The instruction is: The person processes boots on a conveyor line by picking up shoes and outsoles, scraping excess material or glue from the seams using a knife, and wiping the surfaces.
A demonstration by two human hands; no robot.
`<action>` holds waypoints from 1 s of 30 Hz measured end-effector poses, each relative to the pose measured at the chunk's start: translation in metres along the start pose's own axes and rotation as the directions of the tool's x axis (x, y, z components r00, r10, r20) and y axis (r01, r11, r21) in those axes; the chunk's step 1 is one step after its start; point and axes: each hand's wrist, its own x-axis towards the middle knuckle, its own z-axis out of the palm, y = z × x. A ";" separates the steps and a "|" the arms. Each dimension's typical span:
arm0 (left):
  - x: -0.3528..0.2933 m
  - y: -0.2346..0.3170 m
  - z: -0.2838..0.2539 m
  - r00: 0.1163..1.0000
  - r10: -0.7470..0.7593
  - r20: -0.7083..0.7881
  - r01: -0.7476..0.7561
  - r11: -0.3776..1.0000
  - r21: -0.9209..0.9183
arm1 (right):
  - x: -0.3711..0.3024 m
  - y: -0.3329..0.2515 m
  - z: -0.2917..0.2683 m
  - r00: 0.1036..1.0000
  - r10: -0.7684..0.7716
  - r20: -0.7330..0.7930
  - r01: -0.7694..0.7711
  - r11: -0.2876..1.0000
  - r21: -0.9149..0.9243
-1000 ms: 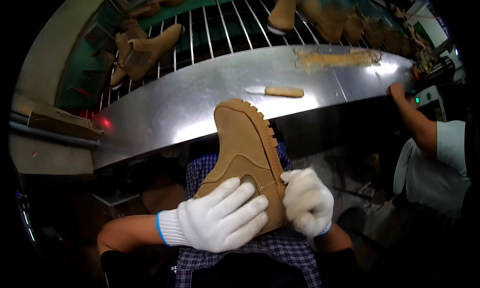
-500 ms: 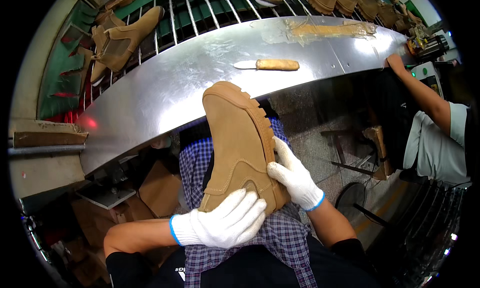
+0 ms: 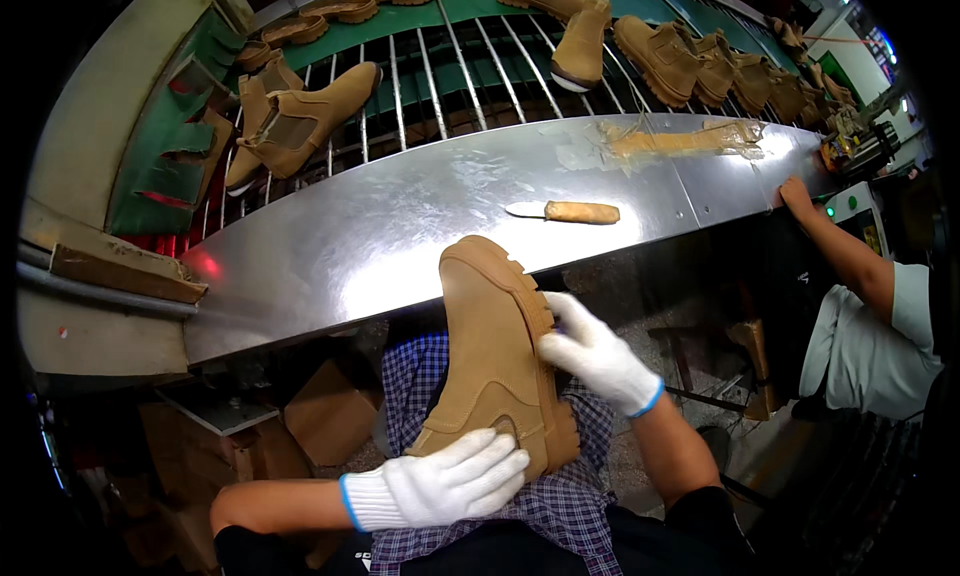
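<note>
A tan suede ankle boot with a chunky lugged sole is held over my lap, toe pointing away and sole facing right. My left hand, in a white knit glove with a blue cuff, lies across its ankle part near the elastic panel, closed on it. At the sole's edge, about midway along, is my right hand, gloved the same way; its thumb and fingers close against the edge, the fingertips partly hidden. Beyond the toe, a knife with a tape-wrapped handle lies on the metal bench.
Metal bars behind the bench carry several tan boots. Loose soles rest on a green surface at the far left. Brown tape covers part of the bench. A co-worker's arm reaches to the bench at right. Cardboard is below left.
The view has tipped upward, so the bench and boot sit lower in it. My right hand has slid along the sole toward the toe; my left hand stays on the ankle part.
</note>
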 end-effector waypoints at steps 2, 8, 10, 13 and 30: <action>0.004 -0.014 -0.037 0.982 0.024 0.186 0.017 0.977 -0.214 | 0.002 -0.002 -0.018 0.997 0.010 0.081 -0.011 1.000 0.022; -0.023 -0.081 -0.062 0.177 -0.831 0.528 0.786 -0.203 -0.584 | 0.056 -0.057 -0.024 0.914 0.264 0.309 -0.108 0.891 -0.440; 0.000 -0.112 -0.043 0.180 -0.633 0.753 0.850 -0.285 -0.443 | 0.058 -0.079 -0.026 0.890 0.329 0.317 -0.180 0.890 -0.420; 0.016 -0.111 -0.004 0.397 -0.602 0.693 0.673 -0.323 -0.665 | 0.075 -0.081 -0.031 0.838 0.411 0.358 -0.189 0.836 -0.516; 0.018 -0.093 0.008 0.191 -0.687 0.701 0.853 -0.237 -0.465 | 0.067 -0.084 -0.034 0.744 0.521 0.419 -0.252 0.800 -0.545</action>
